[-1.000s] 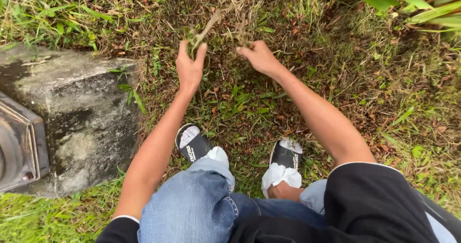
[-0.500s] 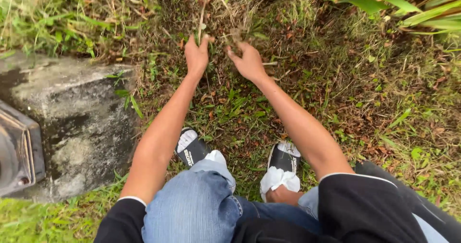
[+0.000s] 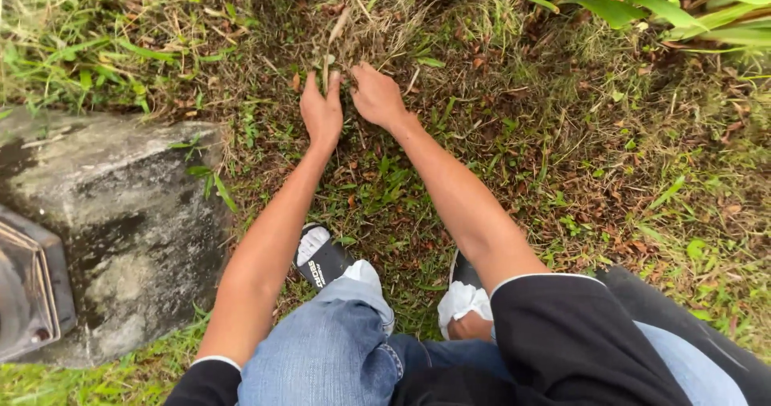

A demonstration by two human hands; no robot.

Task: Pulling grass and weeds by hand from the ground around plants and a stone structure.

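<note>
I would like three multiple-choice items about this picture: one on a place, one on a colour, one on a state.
1. Where is the concrete slab?
A. left of the person
B. right of the person
C. behind the leafy plant

2. What colour are the trousers?
A. red
B. blue
C. white

3. How are the hands?
A. raised in the air
B. resting on the knees
C. down in dry grass

Key: 1 A, it lies beside the left hand's arm. 2 B, blue denim. 3 C, the left and right hand reach into the dry grass clump.
</note>
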